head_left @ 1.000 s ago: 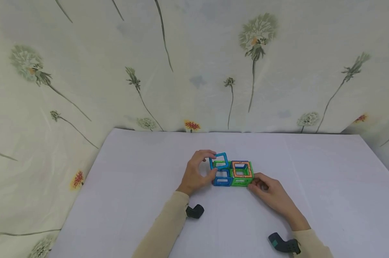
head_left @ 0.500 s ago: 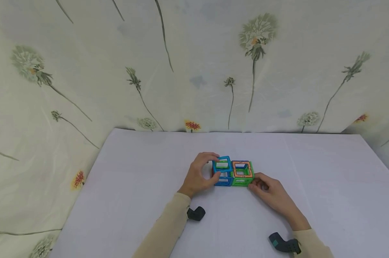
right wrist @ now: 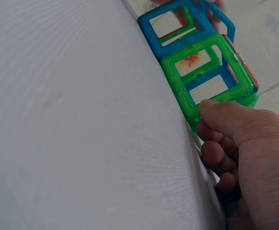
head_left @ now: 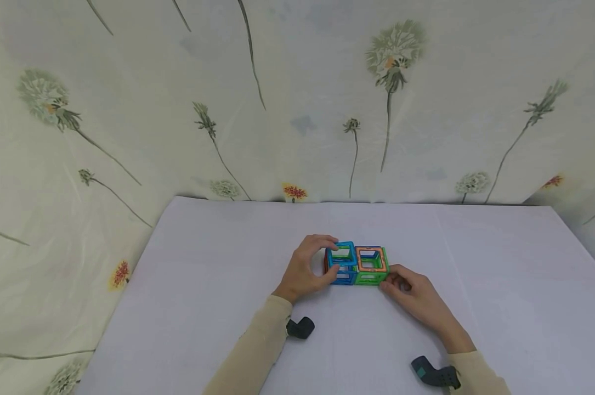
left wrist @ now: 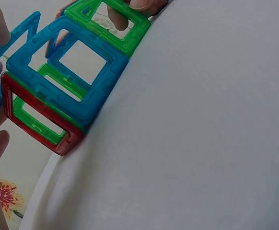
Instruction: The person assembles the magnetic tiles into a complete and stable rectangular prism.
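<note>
Two joined cubes of see-through magnetic tiles stand side by side on the white table. The right cube has a green front tile [head_left: 371, 278] and an orange tile [head_left: 371, 270] on top; the left has a blue front tile [left wrist: 106, 86] and a red side tile [left wrist: 43, 120]. My left hand [head_left: 302, 271] pinches a light blue square tile [left wrist: 22, 32] between thumb and fingers over the left cube's top, tilted up a little in both wrist views. At the right cube's lower front corner, my right hand [head_left: 418, 293] grips the green tile [right wrist: 178, 96], thumb on its face.
A white cloth covers the table [head_left: 203, 247], whose back edge meets a hanging cloth [head_left: 297, 109] printed with dandelions. Dark curved devices sit at the left wrist [head_left: 300, 327] and right wrist [head_left: 432, 373].
My left hand has brought the light blue tile down and slightly right, from above the left cube onto its top. The right hand and the right cube have stayed in place.
</note>
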### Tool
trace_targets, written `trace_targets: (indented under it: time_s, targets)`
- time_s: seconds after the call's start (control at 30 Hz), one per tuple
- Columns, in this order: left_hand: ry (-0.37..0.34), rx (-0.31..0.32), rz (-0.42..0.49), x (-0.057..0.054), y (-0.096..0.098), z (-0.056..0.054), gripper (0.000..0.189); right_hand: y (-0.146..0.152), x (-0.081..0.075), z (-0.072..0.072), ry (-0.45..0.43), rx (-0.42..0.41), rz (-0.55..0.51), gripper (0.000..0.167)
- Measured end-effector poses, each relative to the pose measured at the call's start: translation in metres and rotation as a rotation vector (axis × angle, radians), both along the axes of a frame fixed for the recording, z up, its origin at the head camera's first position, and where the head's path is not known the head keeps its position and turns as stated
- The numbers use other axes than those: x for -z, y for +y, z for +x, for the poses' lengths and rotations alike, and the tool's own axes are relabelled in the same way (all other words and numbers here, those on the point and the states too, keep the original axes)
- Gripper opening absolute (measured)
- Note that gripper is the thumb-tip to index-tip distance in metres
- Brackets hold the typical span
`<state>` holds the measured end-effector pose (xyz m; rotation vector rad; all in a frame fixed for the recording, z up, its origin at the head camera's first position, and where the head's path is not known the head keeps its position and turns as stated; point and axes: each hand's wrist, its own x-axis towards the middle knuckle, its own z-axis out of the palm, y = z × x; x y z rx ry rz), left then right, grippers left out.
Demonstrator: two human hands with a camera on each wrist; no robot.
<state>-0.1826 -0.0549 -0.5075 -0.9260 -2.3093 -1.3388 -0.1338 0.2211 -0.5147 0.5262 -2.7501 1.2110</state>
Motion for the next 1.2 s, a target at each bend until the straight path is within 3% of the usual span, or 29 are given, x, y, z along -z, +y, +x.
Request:
trace_targets:
  time_s: [1.2]
  targets:
    - [-0.028,0.034,-0.032,0.0002,-0.0003,-0.0011,0.036,-0.0002,-0.0006,-0.0003,-0.003,0.004,0.009,0.016]
